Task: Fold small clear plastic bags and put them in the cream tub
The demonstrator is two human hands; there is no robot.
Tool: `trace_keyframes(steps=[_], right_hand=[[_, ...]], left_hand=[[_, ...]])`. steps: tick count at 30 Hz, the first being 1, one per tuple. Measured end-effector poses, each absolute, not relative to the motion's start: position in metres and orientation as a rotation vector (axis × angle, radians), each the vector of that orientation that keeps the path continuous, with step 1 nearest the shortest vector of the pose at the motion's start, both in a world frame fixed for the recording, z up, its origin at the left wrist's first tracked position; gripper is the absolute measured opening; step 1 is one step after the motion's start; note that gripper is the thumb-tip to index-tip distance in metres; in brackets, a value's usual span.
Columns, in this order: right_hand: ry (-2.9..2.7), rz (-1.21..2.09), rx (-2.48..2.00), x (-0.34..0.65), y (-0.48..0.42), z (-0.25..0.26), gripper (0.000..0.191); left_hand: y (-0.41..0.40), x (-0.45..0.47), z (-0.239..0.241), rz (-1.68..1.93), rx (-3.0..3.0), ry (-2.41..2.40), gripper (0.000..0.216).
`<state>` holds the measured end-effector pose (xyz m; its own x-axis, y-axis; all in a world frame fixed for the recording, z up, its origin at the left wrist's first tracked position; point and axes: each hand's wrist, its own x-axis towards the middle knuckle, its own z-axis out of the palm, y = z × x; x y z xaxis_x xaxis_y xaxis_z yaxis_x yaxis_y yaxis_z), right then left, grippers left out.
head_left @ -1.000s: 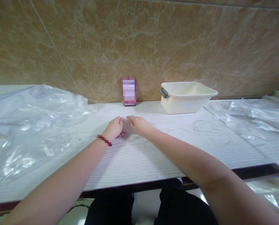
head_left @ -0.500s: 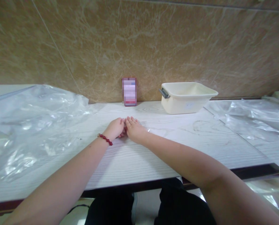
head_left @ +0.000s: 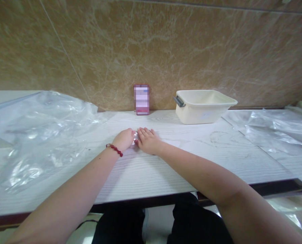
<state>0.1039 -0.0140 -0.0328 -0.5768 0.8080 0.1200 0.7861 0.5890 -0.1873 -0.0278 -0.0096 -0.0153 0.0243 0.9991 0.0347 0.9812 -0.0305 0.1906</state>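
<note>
Right fingers (head_left: 143, 134) extended — left hand (head_left: 125, 138) pinching plastic (head_left: 135, 137)

A brown marbled wall (head_left: 166, 51) backs the table (head_left: 232, 145) — white, wood-grained.

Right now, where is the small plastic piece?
In the head view, left of centre, the small clear plastic piece shows between the left hand and right hand, below the phone.
</note>
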Motion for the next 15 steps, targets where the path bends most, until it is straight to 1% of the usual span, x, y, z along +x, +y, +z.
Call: trace_keyframes(steps=[6,15], right_hand=[[-2.615,0.238,-1.404,0.106,-0.015,-0.028,0.058],[-2.623,0.272,-1.419,0.114,-0.007,-0.027,0.061]], left_hand=[[-0.009,-0.029,-0.014,0.201,2.144,2.111,0.034],[-0.01,-0.034,-0.01,0.323,2.12,2.105,0.032]])
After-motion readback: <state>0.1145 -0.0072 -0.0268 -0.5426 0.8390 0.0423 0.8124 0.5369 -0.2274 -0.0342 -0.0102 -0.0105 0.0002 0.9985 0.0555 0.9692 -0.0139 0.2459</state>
